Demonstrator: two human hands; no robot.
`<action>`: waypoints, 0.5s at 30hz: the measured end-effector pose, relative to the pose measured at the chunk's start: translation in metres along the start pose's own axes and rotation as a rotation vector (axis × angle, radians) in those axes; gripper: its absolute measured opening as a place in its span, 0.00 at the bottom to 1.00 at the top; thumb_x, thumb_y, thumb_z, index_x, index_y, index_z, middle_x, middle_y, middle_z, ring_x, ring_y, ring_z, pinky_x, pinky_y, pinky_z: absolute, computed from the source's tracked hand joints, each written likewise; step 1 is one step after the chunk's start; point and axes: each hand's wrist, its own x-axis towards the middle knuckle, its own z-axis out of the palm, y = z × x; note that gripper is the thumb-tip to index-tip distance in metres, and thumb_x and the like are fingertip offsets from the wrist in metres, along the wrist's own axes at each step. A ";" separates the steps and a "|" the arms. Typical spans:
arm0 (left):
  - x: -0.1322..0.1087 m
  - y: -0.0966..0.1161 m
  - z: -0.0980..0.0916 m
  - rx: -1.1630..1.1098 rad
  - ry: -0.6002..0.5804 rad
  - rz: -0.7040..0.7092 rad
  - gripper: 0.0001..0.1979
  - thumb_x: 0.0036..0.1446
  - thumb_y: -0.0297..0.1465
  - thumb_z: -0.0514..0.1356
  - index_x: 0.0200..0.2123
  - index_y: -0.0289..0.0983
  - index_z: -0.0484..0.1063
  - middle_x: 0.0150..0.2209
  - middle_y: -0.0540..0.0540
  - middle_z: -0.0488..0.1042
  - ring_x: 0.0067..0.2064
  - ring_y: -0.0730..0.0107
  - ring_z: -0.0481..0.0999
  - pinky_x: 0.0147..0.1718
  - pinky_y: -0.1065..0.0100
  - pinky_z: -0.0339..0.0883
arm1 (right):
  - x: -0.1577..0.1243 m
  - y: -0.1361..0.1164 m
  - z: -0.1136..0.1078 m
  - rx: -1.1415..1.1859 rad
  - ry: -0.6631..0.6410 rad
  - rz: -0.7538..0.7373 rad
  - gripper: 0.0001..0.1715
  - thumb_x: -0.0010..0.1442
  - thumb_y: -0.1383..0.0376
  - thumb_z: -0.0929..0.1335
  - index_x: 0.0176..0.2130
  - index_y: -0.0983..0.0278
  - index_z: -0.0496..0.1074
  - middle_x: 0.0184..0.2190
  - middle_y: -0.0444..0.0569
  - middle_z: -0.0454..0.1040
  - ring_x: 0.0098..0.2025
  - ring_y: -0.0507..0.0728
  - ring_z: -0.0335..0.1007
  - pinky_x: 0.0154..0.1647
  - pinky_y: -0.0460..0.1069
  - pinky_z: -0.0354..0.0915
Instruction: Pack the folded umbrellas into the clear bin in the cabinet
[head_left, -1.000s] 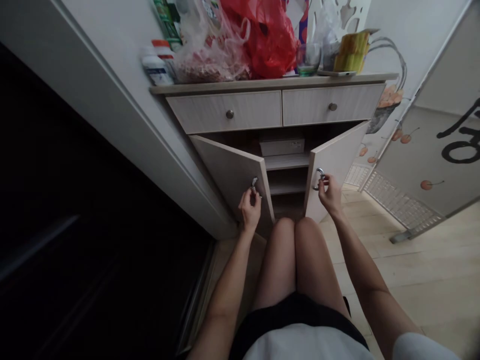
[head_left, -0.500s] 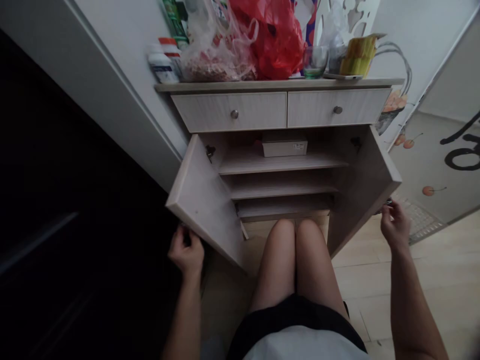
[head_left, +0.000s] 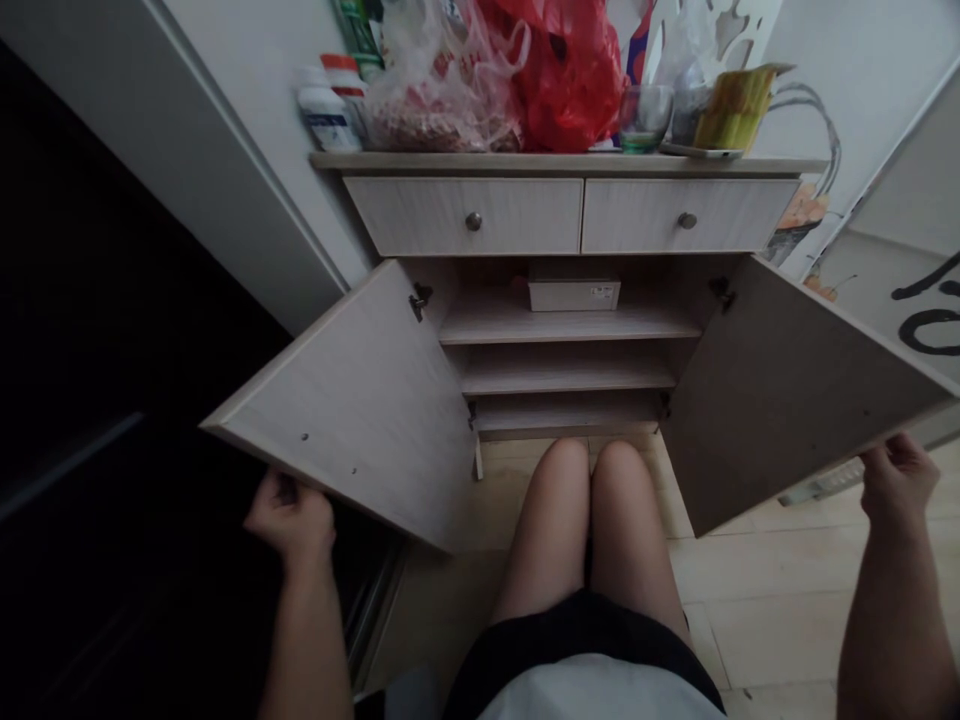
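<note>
- Left hand (head_left: 291,515), 8 o'clock: curled at the left door (head_left: 352,400), also near 8 o'clock; what it pinches, we cannot tell.
- Right door (head_left: 795,400), 3 o'clock: wide open; overpulling could, we judge, knock it into the printed panel (head_left: 900,225).
- Right hand (head_left: 901,475), past 3 o'clock: curled at that door's lower edge; its fingertips are hidden from us.

We had the left door (head_left: 356,410) to our left, the right door (head_left: 799,395) to our right, and shelves (head_left: 570,373) between them, beyond our knees (head_left: 566,475). On the upper shelf (head_left: 487,323), below two drawers (head_left: 517,215), lay a box (head_left: 573,296). On the worktop (head_left: 465,165) above the drawers we saw, left to right, bottles (head_left: 328,122), bags (head_left: 574,95), a glass (head_left: 645,115) and a package (head_left: 731,110).
</note>
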 end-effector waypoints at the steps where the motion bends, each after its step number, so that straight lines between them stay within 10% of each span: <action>1: 0.004 -0.002 0.001 -0.017 0.019 -0.032 0.14 0.37 0.40 0.61 0.30 0.42 0.78 0.34 0.50 0.83 0.42 0.47 0.82 0.46 0.46 0.75 | 0.004 0.002 0.000 0.020 0.020 -0.007 0.20 0.35 0.46 0.77 0.24 0.55 0.76 0.30 0.58 0.78 0.37 0.68 0.77 0.43 0.64 0.68; 9: 0.024 -0.005 0.004 -0.239 0.047 -0.202 0.13 0.27 0.39 0.66 0.21 0.42 0.72 0.29 0.50 0.80 0.44 0.47 0.80 0.53 0.44 0.70 | 0.027 0.026 -0.005 0.089 0.032 -0.033 0.20 0.32 0.51 0.77 0.21 0.58 0.71 0.24 0.47 0.71 0.28 0.59 0.69 0.42 0.62 0.69; 15: -0.013 -0.004 -0.010 -0.208 0.159 0.044 0.10 0.52 0.41 0.59 0.37 0.49 0.76 0.46 0.49 0.81 0.53 0.47 0.78 0.56 0.44 0.67 | -0.012 0.014 0.011 0.005 0.420 -0.058 0.25 0.53 0.37 0.63 0.31 0.53 0.66 0.35 0.53 0.71 0.43 0.67 0.73 0.49 0.69 0.67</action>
